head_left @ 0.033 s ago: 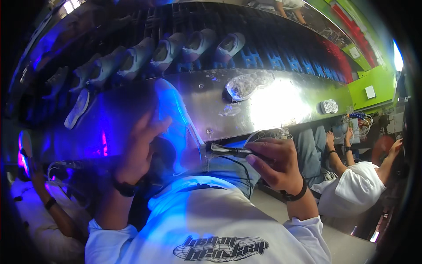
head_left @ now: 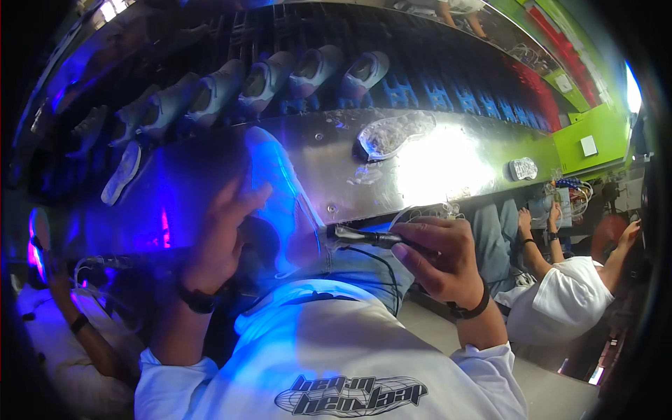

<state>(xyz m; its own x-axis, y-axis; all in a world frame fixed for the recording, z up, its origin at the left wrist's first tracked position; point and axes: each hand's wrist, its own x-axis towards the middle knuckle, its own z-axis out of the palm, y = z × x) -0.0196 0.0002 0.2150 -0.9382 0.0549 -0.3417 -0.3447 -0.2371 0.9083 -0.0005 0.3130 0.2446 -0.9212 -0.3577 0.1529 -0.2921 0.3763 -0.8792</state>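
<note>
In my left hand (head_left: pixel 220 234) is a pale shoe (head_left: pixel 276 178), lit blue, its toe pointing away from me over the metal ledge. The fingers and thumb close around its left side; part of the grip is dim. My right hand (head_left: pixel 442 257) pinches a slim brush (head_left: pixel 367 236) with a black handle between thumb and fingers. Its pale, flattened tip points left, close beside the heel end of the shoe; whether the two touch, I cannot tell.
Several pale shoes (head_left: pixel 266 84) stand in a row on a dark conveyor with blue supports (head_left: pixel 399 94). On the metal ledge (head_left: pixel 318 161) lie a crusted white sole-shaped piece (head_left: pixel 395 136), a pale sole (head_left: pixel 122 173) and a small white block (head_left: pixel 523 169). Co-workers (head_left: pixel 567 297) sit on both sides.
</note>
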